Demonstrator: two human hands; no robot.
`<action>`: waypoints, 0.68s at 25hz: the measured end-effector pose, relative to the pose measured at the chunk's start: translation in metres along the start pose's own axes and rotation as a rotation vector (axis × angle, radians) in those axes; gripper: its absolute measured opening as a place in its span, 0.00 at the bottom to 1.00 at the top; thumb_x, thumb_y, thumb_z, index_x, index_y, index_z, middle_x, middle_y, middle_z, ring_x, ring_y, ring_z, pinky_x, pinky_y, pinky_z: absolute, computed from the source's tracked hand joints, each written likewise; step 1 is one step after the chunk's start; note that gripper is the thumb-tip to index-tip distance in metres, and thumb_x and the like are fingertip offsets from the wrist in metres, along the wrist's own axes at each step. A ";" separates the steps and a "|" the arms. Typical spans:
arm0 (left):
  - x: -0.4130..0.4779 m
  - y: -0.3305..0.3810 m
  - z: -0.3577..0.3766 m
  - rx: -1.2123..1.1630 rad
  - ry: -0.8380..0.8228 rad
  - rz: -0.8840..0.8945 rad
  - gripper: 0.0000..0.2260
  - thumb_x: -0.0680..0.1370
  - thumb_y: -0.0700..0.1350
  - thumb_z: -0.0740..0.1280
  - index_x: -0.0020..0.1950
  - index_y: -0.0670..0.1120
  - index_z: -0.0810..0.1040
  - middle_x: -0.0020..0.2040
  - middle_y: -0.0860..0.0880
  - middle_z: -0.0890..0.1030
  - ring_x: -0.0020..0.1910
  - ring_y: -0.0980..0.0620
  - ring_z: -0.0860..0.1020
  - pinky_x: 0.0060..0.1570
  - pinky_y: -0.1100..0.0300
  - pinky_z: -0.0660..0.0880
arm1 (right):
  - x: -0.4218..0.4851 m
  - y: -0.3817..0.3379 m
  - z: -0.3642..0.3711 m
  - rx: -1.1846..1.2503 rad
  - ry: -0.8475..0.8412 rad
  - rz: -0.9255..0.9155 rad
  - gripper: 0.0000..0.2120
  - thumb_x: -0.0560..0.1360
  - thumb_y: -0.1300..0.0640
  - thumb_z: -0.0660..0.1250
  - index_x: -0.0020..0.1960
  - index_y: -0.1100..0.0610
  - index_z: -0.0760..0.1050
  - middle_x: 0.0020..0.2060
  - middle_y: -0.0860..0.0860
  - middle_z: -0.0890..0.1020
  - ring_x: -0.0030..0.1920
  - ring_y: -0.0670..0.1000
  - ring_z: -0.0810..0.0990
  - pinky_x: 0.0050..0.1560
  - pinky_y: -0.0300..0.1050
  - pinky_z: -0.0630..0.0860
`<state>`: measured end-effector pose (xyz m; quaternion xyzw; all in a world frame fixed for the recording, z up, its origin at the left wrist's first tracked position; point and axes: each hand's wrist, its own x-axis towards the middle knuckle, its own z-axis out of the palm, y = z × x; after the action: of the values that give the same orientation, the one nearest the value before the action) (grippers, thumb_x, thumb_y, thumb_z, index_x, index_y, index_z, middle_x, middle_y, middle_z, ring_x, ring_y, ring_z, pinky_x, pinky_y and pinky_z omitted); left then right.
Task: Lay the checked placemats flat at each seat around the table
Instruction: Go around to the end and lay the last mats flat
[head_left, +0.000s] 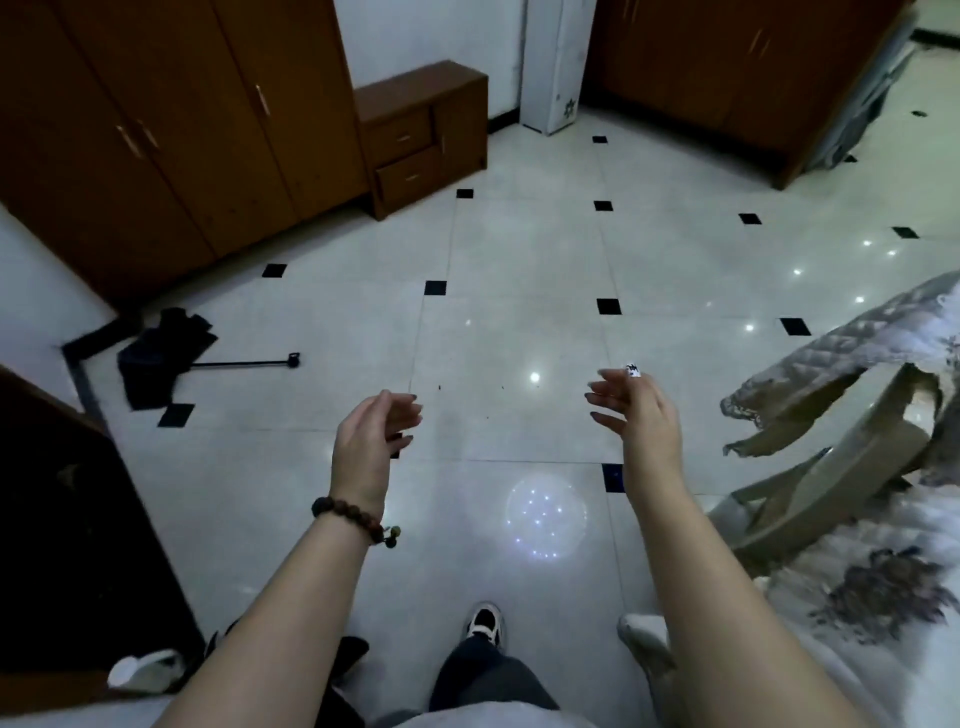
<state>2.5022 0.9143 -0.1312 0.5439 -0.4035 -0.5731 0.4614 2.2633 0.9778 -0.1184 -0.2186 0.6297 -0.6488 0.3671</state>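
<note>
Grip slack: left hand (371, 436), right hand (636, 415) empty over glossy tiled floor (519, 291), wardrobes (156, 104) beyond.

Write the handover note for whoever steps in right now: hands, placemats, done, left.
Left hand: open, empty, held out over the tiled floor.
Right hand: open, empty, held out alongside.
Placemats: none in view, and no seat shows.
Done: nothing this view can confirm.
Left: probably fetch the placemats and lay each flat.
Mind the black umbrella lying on the floor, left.
</note>
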 end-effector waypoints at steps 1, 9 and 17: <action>0.019 0.011 0.012 0.001 -0.022 0.008 0.14 0.81 0.46 0.57 0.45 0.43 0.80 0.46 0.42 0.83 0.49 0.45 0.81 0.54 0.47 0.75 | 0.017 -0.006 0.002 0.006 0.022 -0.002 0.16 0.71 0.50 0.57 0.46 0.57 0.79 0.44 0.57 0.82 0.45 0.53 0.82 0.47 0.48 0.76; 0.174 0.044 0.120 0.055 -0.219 -0.039 0.14 0.81 0.46 0.58 0.45 0.44 0.81 0.45 0.43 0.83 0.49 0.46 0.81 0.56 0.46 0.74 | 0.152 -0.015 0.013 0.015 0.202 0.025 0.15 0.72 0.49 0.58 0.45 0.56 0.79 0.43 0.57 0.82 0.45 0.54 0.82 0.47 0.48 0.76; 0.365 0.065 0.254 0.168 -0.469 -0.064 0.15 0.81 0.47 0.57 0.45 0.43 0.81 0.46 0.44 0.84 0.51 0.46 0.82 0.56 0.46 0.74 | 0.335 -0.039 0.043 0.042 0.435 -0.001 0.17 0.71 0.49 0.58 0.47 0.59 0.79 0.44 0.58 0.82 0.45 0.55 0.82 0.47 0.49 0.76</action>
<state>2.2614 0.5347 -0.1392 0.4449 -0.5284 -0.6625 0.2896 2.0751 0.6957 -0.1355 -0.0661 0.6803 -0.6938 0.2270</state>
